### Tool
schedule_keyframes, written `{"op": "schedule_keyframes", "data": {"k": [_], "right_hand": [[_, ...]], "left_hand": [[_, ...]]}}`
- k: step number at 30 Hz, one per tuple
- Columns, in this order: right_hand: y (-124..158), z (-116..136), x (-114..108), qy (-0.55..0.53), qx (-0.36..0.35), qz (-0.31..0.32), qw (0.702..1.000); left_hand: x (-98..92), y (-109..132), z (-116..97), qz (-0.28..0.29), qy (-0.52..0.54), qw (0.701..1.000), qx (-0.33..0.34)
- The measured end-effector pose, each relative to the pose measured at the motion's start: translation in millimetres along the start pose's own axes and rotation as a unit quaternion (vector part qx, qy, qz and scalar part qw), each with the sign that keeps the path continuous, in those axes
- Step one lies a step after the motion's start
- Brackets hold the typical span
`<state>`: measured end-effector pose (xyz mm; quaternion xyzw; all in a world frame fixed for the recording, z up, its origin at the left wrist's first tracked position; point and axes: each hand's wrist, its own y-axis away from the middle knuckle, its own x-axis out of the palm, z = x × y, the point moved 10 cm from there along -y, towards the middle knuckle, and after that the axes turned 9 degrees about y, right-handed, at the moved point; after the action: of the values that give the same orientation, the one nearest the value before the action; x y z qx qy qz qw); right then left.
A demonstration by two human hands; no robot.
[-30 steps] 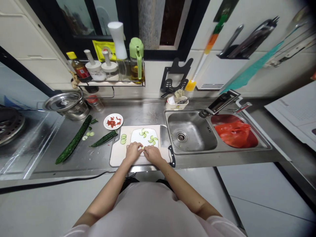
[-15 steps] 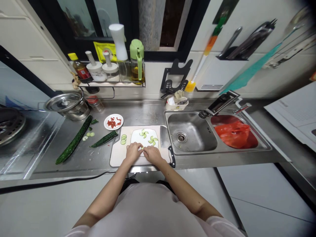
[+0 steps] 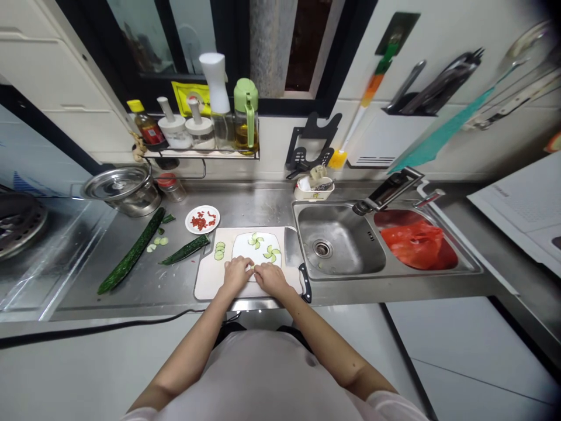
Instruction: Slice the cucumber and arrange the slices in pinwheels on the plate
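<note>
two hands close together at the near edge of the white plate (image 3: 242, 255): left hand (image 3: 236, 273), right hand (image 3: 272, 278), fingers curled, tips meeting at a tiny cucumber bit (image 3: 253, 267). too small to tell if pinched. plate on the cutting board (image 3: 207, 284), cucumber slices (image 3: 256, 240) on it, knife (image 3: 291, 248) just beside.

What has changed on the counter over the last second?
Hardly anything: only the view shifted a little. The left hand and right hand stay together at the near edge of the white plate, and the cucumber slices and knife lie as before.
</note>
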<state>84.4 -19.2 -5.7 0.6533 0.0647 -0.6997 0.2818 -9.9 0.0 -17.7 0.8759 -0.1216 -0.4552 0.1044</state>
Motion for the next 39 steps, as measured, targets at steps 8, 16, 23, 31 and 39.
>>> {"op": "schedule_keyframes", "data": {"k": [8,16,23,31,39], "right_hand": [[-0.5,1.5,0.0,0.007,-0.008,-0.002,1.000],[-0.6,-0.3,1.0,0.009,-0.001,-0.004,1.000],[-0.7,-0.1,1.1,0.010,-0.003,0.007,1.000],[-4.0,0.8,-0.9,0.020,-0.002,0.013,1.000],[-7.9,-3.8,-3.0,-0.005,0.006,0.017,1.000]], "left_hand": [[1.6,0.9,-0.3,-0.002,-0.012,1.000,0.002],[1.1,1.1,-3.0,-0.011,-0.013,1.000,0.007],[2.4,1.9,-3.8,-0.008,-0.015,1.000,0.004],[2.2,2.0,-5.1,-0.006,-0.021,1.000,0.004],[1.5,2.5,-7.0,-0.009,-0.033,0.999,0.008]]}}
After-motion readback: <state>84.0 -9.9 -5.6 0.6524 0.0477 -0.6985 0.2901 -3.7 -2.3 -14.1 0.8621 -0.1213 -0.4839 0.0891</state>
